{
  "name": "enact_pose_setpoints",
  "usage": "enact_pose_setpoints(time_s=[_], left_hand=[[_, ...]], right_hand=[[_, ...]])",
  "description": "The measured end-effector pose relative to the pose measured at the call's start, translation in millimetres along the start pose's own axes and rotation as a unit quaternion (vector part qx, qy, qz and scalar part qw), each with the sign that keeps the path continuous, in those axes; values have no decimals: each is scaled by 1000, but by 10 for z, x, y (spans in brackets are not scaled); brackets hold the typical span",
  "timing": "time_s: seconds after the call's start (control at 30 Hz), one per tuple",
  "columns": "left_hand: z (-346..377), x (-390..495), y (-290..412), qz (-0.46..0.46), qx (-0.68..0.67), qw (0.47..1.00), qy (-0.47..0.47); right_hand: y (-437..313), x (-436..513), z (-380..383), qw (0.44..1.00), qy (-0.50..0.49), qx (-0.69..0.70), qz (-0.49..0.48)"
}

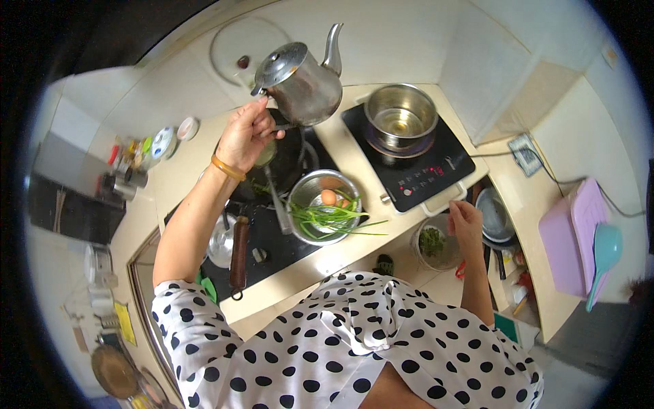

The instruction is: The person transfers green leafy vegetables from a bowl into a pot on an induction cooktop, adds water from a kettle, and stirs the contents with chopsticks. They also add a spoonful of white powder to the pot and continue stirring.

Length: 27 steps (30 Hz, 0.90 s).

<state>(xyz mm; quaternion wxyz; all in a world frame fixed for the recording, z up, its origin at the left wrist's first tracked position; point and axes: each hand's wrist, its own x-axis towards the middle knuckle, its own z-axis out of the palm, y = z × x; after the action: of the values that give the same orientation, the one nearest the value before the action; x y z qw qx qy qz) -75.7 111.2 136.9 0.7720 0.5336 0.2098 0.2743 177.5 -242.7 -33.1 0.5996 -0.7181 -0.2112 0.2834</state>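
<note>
My left hand point(248, 130) grips the handle of a stainless steel kettle point(311, 89), lifted above the hob with its spout tilted up to the right. A steel pot point(401, 115) holding a little clear liquid stands on a black induction cooker point(414, 179), whose red indicators glow. My right hand point(466, 225) hangs near the cooker's front corner, fingers loosely curled, with nothing visible in it. Below the kettle, a steel bowl point(327, 179) contains eggs point(328, 197) and green scallions point(322, 217). Partly hidden behind my left arm is a dark wok point(283, 158) with a ladle point(276, 199) in it.
A glass lid point(243, 62) leans against the wall. Spice jars point(130, 158) line the left counter. A wooden handle point(239, 255) projects over the hob's front. Below the counter edge is a bin point(434, 245) with greens. At right are a purple container point(572, 240) and a power cable point(559, 180).
</note>
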Motion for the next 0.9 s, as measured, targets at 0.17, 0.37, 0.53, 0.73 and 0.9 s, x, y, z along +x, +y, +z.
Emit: enact_pose_setpoints(time_s=[0.17, 0.37, 0.53, 0.73, 0.9], left_hand=[[-657, -359, 425, 54, -6, 995, 83], [-1891, -918, 709, 99, 85, 961, 245], [-3021, -1155, 508, 107, 144, 924, 338], [-4147, -1109, -168, 103, 141, 872, 457], [-4528, -1031, -517, 95, 120, 854, 497]], right_hand=[[-29, -71, 286, 999, -2, -32, -26], [-146, -182, 762, 998, -31, -62, -4], [-275, -413, 1134, 994, -14, -106, -21], [-428, -923, 1323, 984, 23, -176, -6], [-420, -1313, 1286, 974, 88, -209, -12]])
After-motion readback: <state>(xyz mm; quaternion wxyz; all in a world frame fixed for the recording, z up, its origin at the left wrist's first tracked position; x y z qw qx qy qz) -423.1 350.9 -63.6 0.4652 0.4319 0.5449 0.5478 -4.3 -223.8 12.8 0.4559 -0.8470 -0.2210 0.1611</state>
